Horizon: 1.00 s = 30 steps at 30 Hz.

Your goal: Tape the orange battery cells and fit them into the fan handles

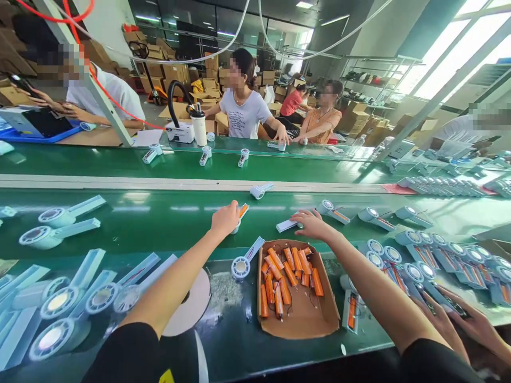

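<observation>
My left hand (226, 217) is closed around a pale blue handheld fan shell over the green belt. An orange battery (243, 211) shows in its handle, while the rest is mostly hidden by the fingers. Farther right, my right hand (311, 223) curls over another fan shell (286, 226), whose handle points left and whose round head is covered. Between my forearms, a cardboard tray (297, 327) holds several orange batteries (284, 290) with thin wires. One fan shell (240, 267) lies against the tray's left side.
Many fan shells (59, 303) crowd the left, and several with batteries (423, 271) lie right. A co-worker's hands (451, 319) handle pieces at lower right. A white disc (191, 308) lies under my left forearm. Across the belt (171, 213), people sit beside a second line.
</observation>
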Tool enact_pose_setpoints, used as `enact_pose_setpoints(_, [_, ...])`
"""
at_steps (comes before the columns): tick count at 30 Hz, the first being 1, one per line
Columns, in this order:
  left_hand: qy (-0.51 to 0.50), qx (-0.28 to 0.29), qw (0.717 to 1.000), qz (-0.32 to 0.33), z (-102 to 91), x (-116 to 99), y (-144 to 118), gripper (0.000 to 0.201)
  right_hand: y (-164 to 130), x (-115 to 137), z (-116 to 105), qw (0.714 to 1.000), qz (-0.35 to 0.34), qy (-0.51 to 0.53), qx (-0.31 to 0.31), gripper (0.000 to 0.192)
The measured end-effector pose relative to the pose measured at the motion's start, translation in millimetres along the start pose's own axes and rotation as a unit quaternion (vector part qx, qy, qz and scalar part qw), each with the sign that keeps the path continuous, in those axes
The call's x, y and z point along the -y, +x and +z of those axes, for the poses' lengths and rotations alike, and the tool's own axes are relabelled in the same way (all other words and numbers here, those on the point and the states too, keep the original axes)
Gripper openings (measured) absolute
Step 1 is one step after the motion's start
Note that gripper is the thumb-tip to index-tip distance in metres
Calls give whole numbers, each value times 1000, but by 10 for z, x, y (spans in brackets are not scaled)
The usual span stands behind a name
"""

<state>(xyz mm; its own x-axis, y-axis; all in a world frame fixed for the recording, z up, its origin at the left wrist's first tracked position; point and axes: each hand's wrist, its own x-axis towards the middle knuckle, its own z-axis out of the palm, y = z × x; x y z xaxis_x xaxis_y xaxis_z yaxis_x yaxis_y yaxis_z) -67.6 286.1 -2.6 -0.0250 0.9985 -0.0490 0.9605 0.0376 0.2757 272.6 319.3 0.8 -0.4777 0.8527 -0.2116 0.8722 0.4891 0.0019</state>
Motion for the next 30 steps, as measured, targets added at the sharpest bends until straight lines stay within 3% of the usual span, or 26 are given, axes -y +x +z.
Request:
enact_pose_setpoints(4, [3,-4,999,40,-16,-395,521,45,152,-115,166,999,-48,-6,-18,62])
enact_pose_setpoints(7, [5,31,997,70,57,-689,1014,55,267,-206,222,997,-80,-3,-20,55])
enact_pose_setpoints(10, [4,73,994,76,179,-849,1360,65,303,-298,254,996,-90,4,-26,49])
enact_pose_setpoints(13, [-7,78,994,77,199,-878,1415,63,285,-346,251,995,-87,11,-37,49])
enact_pose_setpoints(15, [-24,67,994,88,99,-826,1274,61,261,-352,219,996,-75,17,-49,47])
enact_pose_setpoints(19, [-68,30,991,113,-262,-437,547,55,153,-326,104,995,-38,38,-90,41])
enact_pose_setpoints(23, [-175,-24,980,91,-486,224,-750,57,-133,-190,-12,981,2,102,-164,49])
enact_pose_setpoints(26, [-237,-43,969,49,-390,525,-1798,53,-447,57,-102,950,13,214,-225,47])
enact_pose_setpoints(28, [-256,-18,965,53,-210,551,-2338,46,-628,298,-183,941,-16,258,-217,45])
enact_pose_setpoints(30, [-265,11,962,60,23,470,-2689,42,-734,586,-282,944,-65,262,-188,42])
